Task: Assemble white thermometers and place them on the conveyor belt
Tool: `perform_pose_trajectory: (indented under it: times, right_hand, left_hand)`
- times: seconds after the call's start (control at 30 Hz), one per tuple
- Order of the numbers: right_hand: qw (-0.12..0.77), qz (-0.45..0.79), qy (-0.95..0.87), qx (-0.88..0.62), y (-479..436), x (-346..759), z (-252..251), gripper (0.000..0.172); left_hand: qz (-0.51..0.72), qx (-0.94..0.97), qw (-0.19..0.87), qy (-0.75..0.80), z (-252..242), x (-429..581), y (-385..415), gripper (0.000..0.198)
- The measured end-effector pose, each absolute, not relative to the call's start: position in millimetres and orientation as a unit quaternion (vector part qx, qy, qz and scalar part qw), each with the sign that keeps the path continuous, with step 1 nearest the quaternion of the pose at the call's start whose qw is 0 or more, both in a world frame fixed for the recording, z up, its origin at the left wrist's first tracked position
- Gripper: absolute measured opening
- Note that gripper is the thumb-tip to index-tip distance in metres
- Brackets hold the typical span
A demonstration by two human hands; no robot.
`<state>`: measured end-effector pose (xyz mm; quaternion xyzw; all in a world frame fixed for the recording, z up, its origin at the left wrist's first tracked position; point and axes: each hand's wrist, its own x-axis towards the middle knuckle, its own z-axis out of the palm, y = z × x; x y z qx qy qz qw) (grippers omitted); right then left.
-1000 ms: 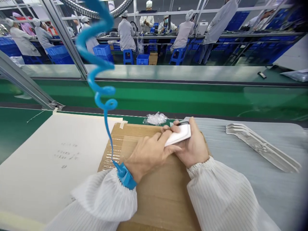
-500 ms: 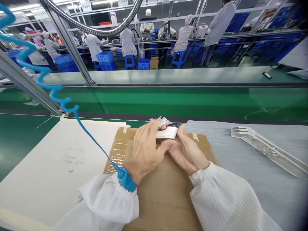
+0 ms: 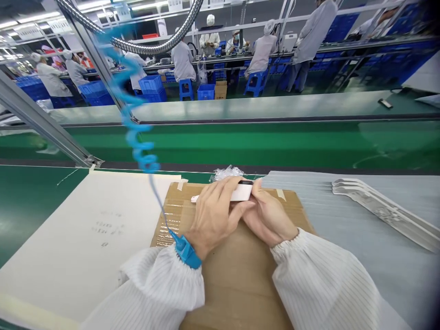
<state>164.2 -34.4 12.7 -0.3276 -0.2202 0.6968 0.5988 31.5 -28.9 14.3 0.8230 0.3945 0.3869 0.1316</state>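
Observation:
Both my hands hold a white device with a black end (image 3: pixel 241 193) above the taped cardboard sheet (image 3: pixel 237 279). My left hand (image 3: pixel 216 208) lies over it, fingers wrapped across its top and thumb along its near side. Its pale tip shows to the left of those fingers. At the black end, my right hand (image 3: pixel 270 213) is closed round the device from the right. Much of the device is hidden by my fingers, so its exact kind cannot be made out. A blue wrist strap (image 3: pixel 187 253) with a coiled blue cord (image 3: pixel 140 146) sits on my left wrist.
Crumpled clear plastic (image 3: pixel 227 173) lies just beyond my hands. White paper (image 3: pixel 58 233) covers the left side, grey foam sheet (image 3: pixel 347 266) the right, with long white plastic parts (image 3: pixel 381 208) on it. Past the green conveyor belt (image 3: pixel 240 144), several people sit or stand at benches.
The device has turned in my hands, so its flat white side and left tip now show. My left hand has shifted slightly right. The coiled cord has swung right.

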Motion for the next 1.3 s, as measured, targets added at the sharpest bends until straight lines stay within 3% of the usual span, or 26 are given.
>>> perform_pose_trajectory:
  times: [0.13, 0.3, 0.4, 0.53, 0.63, 0.8, 0.93, 1.03, 1.13, 1.3]
  right_hand:
    - [0.611, 0.706, -0.17, -0.313, -32.3, 179.2, 19.6, 0.03]
    - [0.655, 0.678, -0.134, -0.306, -28.2, 187.7, 25.8, 0.028]
    - [0.655, 0.667, -0.159, -0.318, -27.1, 185.1, 22.9, 0.027]
    - [0.653, 0.647, -0.217, -0.329, -28.3, 179.5, 14.0, 0.033]
    - [0.645, 0.645, -0.252, -0.324, -28.4, 178.6, 6.9, 0.04]
    - [0.632, 0.634, -0.261, -0.361, -24.2, 182.3, -2.8, 0.039]
    - [0.637, 0.621, -0.207, -0.408, -21.2, 182.2, -8.3, 0.032]
    - [0.645, 0.619, -0.199, -0.4, -20.6, 180.3, -10.4, 0.028]
    - [0.651, 0.621, -0.198, -0.389, -20.6, 178.7, -11.5, 0.023]
    - [0.645, 0.629, -0.214, -0.376, -20.6, 178.2, -13.2, 0.026]
  left_hand:
    - [0.364, 0.83, 0.113, 0.406, 11.0, 19.1, -23.1, 0.056]
    - [0.278, 0.85, 0.136, 0.426, 18.4, 15.0, -22.9, 0.04]
    - [0.293, 0.78, 0.253, 0.492, 24.2, 16.4, -24.0, 0.052]
    - [0.314, 0.607, 0.489, 0.541, 22.9, 17.4, -16.7, 0.07]
    - [0.313, 0.508, 0.595, 0.539, 22.4, 18.8, -11.5, 0.063]
    - [0.384, 0.452, 0.665, 0.453, 32.3, 13.5, -8.6, 0.042]
    - [0.517, 0.434, 0.551, 0.49, 37.1, -10.9, 14.8, 0.053]
    - [0.419, 0.493, 0.415, 0.64, 39.5, -37.8, 52.3, 0.026]
    - [0.382, 0.502, 0.354, 0.691, 44.6, -59.6, 96.0, 0.012]
    - [0.366, 0.532, 0.258, 0.718, 50.1, -68.6, 149.5, 0.021]
